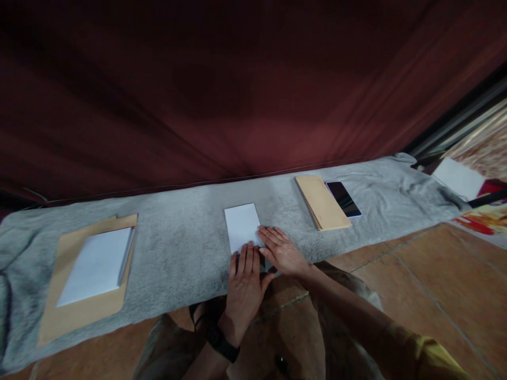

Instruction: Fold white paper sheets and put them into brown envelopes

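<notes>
A small white rectangle of paper (242, 224), perhaps folded, lies flat on the grey cloth in the middle. My left hand (246, 282), with a dark watch on its wrist, rests its outstretched fingers on the paper's near edge. Beside it, my right hand (284, 252) lies flat with its fingertips on the paper's near right side. The two hands are close together, and neither grips anything. The paper's near end is partly hidden under the fingers.
Grey cloth (178, 237) covers the long narrow surface. At left, a stack of white paper (97, 266) sits on brown envelopes (51, 316). To the right lie more brown envelopes (322, 206) and a phone (344, 199). A dark red curtain (253, 105) hangs behind.
</notes>
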`<state>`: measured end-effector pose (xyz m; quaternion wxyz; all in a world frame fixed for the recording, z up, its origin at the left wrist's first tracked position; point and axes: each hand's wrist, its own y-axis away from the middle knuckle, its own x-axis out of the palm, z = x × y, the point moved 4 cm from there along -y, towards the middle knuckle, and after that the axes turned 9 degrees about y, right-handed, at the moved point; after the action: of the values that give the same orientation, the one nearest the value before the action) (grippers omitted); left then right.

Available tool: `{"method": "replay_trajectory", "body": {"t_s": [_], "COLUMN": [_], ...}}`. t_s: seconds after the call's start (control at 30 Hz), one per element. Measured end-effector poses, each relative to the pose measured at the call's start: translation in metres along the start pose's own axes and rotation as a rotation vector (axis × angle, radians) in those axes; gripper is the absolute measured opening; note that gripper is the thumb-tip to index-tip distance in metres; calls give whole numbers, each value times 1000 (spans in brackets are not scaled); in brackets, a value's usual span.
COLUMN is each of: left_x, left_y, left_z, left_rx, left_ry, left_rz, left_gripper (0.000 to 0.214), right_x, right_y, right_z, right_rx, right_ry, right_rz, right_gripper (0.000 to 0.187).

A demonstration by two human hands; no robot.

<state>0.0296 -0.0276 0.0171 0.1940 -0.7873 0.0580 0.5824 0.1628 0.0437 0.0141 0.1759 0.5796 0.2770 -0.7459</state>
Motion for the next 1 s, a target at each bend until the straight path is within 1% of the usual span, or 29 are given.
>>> {"method": "replay_trajectory", "body": {"t_s": [0.2,0.4,0.57,0.7,0.77,0.87,1.0], "left_x": [-2,-5,-6,-6,-7,-7,-6], "left_y": [-3,-5,-7,-8,-8,-7,-3], "left_z": [0,-2,-1,0,0,0,0], "left_rx": [-17,-31,-47,-75,-78,-66,-39], "left_ry": [-16,-22,-1,24,29,28,20], "left_rz": [28,45,65,63,60,56,52], "left_gripper": [60,56,57,55,55,59,57], "right_x": [2,7,10,5,0,-6,-5], "right_y": [-11,-22,-27,-29,-27,-18,-1], "right_z": [-2,-2,-4,-3,-1,7,17], "right_rx": [41,75,105,123,102,23,-74], "right_ry": [11,14,13,-4,-32,-86,-83], "right_rz": [-17,-25,-27,-33,-43,-55,-70], "right_gripper": [51,52,53,52,50,45,43]}}
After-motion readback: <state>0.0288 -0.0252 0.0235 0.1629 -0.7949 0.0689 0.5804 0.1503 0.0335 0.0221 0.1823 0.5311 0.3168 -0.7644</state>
